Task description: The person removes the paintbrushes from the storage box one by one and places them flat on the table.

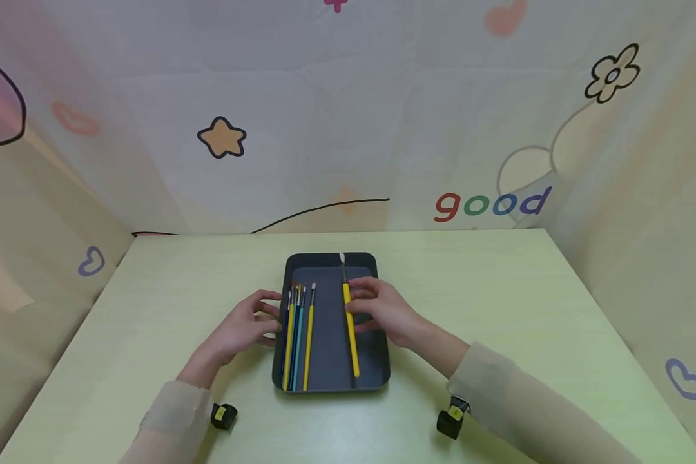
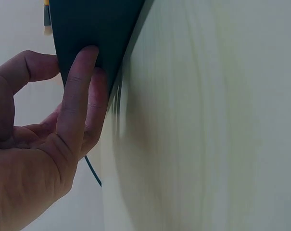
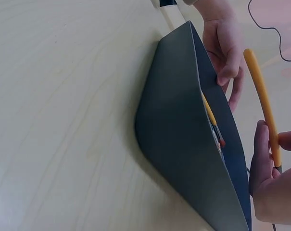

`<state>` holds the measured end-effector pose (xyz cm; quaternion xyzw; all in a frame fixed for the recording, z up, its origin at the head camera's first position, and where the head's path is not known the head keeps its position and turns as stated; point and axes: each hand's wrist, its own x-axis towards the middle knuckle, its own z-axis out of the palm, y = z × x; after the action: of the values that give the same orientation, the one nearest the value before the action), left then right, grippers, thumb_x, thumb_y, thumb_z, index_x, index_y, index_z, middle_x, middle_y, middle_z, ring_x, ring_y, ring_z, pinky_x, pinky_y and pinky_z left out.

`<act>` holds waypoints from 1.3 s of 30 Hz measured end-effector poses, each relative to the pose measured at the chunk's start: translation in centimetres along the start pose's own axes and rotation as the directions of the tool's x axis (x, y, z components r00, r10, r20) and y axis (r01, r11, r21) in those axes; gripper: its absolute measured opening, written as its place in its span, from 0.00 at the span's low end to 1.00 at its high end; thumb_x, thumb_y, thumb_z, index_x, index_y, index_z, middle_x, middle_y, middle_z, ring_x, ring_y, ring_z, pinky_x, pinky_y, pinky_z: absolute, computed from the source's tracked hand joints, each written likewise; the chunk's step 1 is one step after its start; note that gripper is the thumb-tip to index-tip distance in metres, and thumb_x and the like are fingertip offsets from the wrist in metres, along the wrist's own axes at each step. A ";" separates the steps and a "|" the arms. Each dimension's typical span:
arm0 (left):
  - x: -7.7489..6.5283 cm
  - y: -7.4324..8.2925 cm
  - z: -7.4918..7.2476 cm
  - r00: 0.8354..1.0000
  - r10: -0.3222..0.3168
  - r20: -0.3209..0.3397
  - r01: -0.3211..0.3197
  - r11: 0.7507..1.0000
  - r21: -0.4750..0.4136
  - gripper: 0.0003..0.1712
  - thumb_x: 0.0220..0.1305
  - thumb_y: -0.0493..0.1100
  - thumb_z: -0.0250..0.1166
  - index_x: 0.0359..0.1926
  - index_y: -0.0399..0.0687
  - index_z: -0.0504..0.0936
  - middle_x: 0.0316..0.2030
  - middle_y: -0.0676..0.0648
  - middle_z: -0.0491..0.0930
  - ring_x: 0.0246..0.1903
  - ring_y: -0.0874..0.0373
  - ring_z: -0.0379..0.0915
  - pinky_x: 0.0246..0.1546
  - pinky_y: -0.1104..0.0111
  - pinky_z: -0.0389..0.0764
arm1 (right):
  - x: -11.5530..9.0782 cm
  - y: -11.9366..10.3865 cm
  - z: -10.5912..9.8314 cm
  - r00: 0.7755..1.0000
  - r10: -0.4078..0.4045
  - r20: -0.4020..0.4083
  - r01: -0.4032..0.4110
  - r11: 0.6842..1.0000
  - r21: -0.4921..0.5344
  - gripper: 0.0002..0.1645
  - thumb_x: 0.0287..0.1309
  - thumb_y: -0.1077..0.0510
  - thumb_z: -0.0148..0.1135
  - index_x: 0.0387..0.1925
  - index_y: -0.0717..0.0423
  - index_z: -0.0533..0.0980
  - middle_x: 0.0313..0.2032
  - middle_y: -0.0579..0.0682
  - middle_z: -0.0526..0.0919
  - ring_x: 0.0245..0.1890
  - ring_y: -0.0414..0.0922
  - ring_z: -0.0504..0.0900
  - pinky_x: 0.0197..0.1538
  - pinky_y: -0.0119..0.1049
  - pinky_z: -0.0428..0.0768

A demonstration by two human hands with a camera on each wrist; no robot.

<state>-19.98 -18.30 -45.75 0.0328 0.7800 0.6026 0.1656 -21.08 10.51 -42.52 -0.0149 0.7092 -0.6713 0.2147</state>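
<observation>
A dark grey rectangular tray (image 1: 333, 348) sits on the table, several slim paintbrushes (image 1: 298, 341) lying lengthwise along its left side. My left hand (image 1: 249, 327) is at the tray's left wall; in the left wrist view its fingertips (image 2: 90, 53) rest on the outer face. Over the tray's right half, my right hand (image 1: 385, 312) pinches a thick yellow paintbrush (image 1: 351, 335) between thumb and fingers. Its pale bristles point to the far end. The right wrist view has this brush's yellow handle (image 3: 261, 86) raised above the tray wall.
Light wood-grain table (image 1: 487, 290) surrounds the tray. A printed cloth (image 1: 348, 129) forms the back and sides. Small black blocks with yellow labels hang by the wrists, one at the left cuff (image 1: 224, 417) and one at the right (image 1: 452, 419).
</observation>
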 end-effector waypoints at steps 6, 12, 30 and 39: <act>-0.4 -0.2 -0.6 1.000 0.013 0.006 -0.013 1.000 0.005 0.33 0.66 0.29 0.61 0.71 0.35 0.63 0.52 0.32 0.72 0.42 0.48 0.80 0.40 0.55 0.88 | -0.4 -0.3 -1.4 1.000 0.000 -0.009 0.000 1.000 0.013 0.33 0.67 0.66 0.62 0.71 0.61 0.65 0.63 0.65 0.74 0.54 0.59 0.81 0.45 0.47 0.88; -0.6 -0.3 -1.2 1.000 0.007 0.001 -0.007 1.000 0.017 0.33 0.67 0.30 0.61 0.71 0.35 0.63 0.53 0.31 0.72 0.42 0.47 0.79 0.40 0.54 0.88 | -0.7 -0.3 -2.5 1.000 -0.001 -0.011 0.001 1.000 0.015 0.33 0.68 0.65 0.61 0.71 0.61 0.65 0.63 0.66 0.73 0.55 0.60 0.79 0.45 0.46 0.88; -1.0 -0.5 -2.0 1.000 0.006 0.007 -0.006 1.000 0.018 0.34 0.67 0.31 0.62 0.72 0.36 0.63 0.53 0.32 0.71 0.42 0.47 0.79 0.41 0.54 0.88 | -0.9 0.9 -4.9 0.999 0.022 -0.050 -0.022 1.000 -0.007 0.31 0.69 0.66 0.60 0.70 0.64 0.65 0.55 0.63 0.76 0.42 0.49 0.82 0.45 0.44 0.87; -1.1 -0.6 -2.3 1.000 0.000 -0.010 0.000 0.999 0.037 0.34 0.67 0.31 0.62 0.72 0.35 0.63 0.53 0.32 0.72 0.42 0.47 0.79 0.41 0.54 0.88 | -0.6 2.0 -5.4 0.996 0.039 -0.079 -0.040 0.999 -0.014 0.29 0.69 0.67 0.60 0.68 0.66 0.66 0.53 0.64 0.77 0.39 0.47 0.83 0.44 0.44 0.88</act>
<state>-19.55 -20.91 -45.54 0.0331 0.7919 0.5881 0.1611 -21.77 16.03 -44.20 0.0240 0.7227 -0.6613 0.1996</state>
